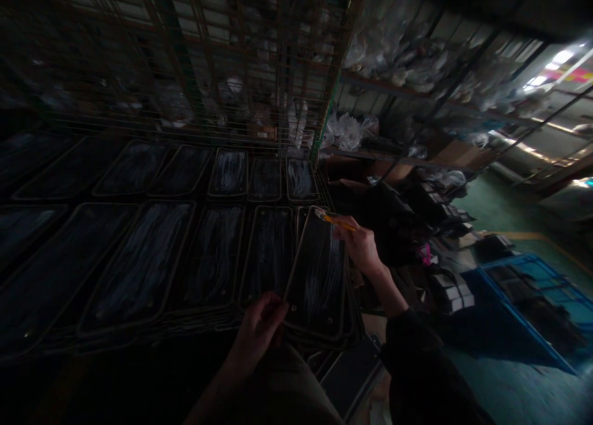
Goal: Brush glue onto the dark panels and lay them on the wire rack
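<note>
My right hand [364, 246] is closed around the yellow handle of a paintbrush [340, 222]. The brush's pale bristles are at the top end of a dark rectangular panel [319, 270] with rounded corners; I cannot tell whether they touch it. Whitish streaks run along the panel's surface. At its lower left edge my left hand [262, 326] grips the panel between thumb and fingers. To the left lies another streaked dark panel [269, 252], one of several in two rows of stacks.
Behind the panels stands a wire mesh rack [259, 60]. Shelves hold plastic-wrapped bundles [349, 131] at the back right. A blue crate [532, 307] sits on the green floor to the right. Near my legs is a dark flat board [352, 375].
</note>
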A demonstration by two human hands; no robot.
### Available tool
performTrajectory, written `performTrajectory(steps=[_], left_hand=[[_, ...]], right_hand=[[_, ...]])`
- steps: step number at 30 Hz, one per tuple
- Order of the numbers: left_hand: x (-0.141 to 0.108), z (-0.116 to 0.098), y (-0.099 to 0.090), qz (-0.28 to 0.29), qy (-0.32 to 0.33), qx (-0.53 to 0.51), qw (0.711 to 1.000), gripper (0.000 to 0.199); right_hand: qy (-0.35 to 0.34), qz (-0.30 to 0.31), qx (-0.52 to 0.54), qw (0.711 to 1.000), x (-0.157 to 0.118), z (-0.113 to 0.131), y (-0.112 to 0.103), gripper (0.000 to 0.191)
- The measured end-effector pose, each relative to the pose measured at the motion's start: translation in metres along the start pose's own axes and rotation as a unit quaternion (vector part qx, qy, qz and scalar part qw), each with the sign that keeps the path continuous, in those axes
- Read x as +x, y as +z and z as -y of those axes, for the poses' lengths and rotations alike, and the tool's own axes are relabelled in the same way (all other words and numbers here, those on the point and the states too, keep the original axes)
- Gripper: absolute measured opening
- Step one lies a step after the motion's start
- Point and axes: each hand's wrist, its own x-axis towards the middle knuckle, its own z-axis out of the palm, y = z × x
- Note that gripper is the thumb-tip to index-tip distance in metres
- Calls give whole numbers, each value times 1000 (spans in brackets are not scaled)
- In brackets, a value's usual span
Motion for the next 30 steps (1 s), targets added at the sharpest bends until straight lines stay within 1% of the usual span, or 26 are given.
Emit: performTrajectory(steps=[3, 7, 9, 10, 11, 12, 15, 16, 17, 18, 20, 23, 25, 27, 30], left_hand=[[1, 2, 1, 2, -9, -18, 1000, 33], [3, 2, 2, -3, -18, -30, 999, 35], [3, 2, 2, 4, -13, -23, 1000, 35], [2, 2, 2, 6, -10, -17, 1000, 35], [2, 2, 1, 6, -8, -13, 1000, 35], [1, 2, 1, 5, -7, -11, 1000, 35], [-2, 0, 0, 2, -6, -11, 1000, 34], [-3, -1, 0, 3, -6, -13, 1000, 33], [-4, -2, 0, 4, -7, -16, 1000, 33], [-4, -3, 0, 5, -8, -21, 1000, 32], [-5, -5, 2, 1, -8, -36, 999, 33], [-4, -6, 5, -15, -4, -48, 999, 34], [-4, -6, 7, -19, -9, -50, 999, 33], [-3, -4, 8, -15, -17, -46, 999, 31], [-1, 0, 8, -11, -11, -38, 999, 29]], right_hand=[[-32, 47, 10, 998, -21, 13, -4, 24], [-47, 153, 65, 985, -55, 40, -28, 22], [-34, 187, 105, 976, -63, 48, -39, 22], [-20, 188, 123, 974, -62, 49, -42, 21], [-2, 173, 137, 975, -59, 48, -44, 20], [16, 144, 144, 979, -54, 45, -43, 20], [46, 34, 123, 991, -33, 28, -29, 23], [43, 14, 110, 993, -29, 23, -22, 24], [32, 9, 96, 995, -26, 21, -16, 24], [18, 15, 80, 997, -27, 20, -11, 23], [-18, 46, 50, 998, -39, 27, -6, 21], [-56, 97, 28, 993, -74, 53, -11, 20], [-56, 128, 40, 989, -99, 71, -17, 20], [-40, 159, 61, 985, -121, 85, -24, 20], [9, 193, 98, 976, -140, 95, -30, 19]])
